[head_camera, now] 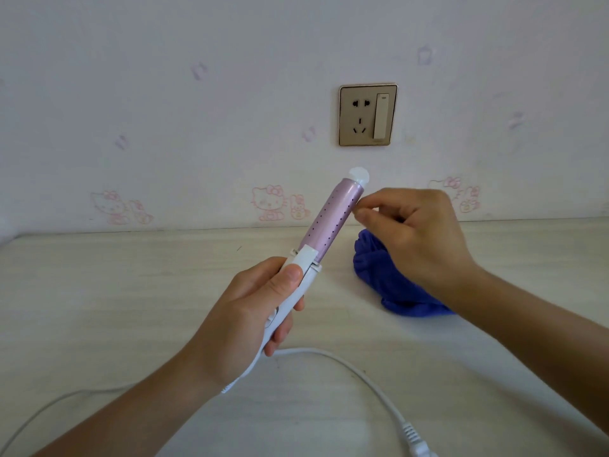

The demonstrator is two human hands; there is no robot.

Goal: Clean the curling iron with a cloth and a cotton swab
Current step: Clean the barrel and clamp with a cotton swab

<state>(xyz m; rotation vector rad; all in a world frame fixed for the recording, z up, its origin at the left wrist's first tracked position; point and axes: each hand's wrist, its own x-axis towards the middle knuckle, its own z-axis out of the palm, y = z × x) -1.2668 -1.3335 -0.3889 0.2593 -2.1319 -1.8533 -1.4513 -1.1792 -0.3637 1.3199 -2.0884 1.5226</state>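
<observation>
Pale wallpaper with pink cartoon-cat prints carries a gold-framed wall socket above a light wood-grain counter. The left hand has its grip fully closed round the white handle of a curling iron with a perforated pink-purple barrel, held above the counter, its white tip angled up and to the right. The right hand hovers at the barrel's upper right side; its grip is a closed thumb-and-forefinger pinch on a thin white item, too small to identify. A crumpled blue cloth lies on the counter beneath the right hand. The iron's white cord loops across the counter to a white plug at the lower edge.
</observation>
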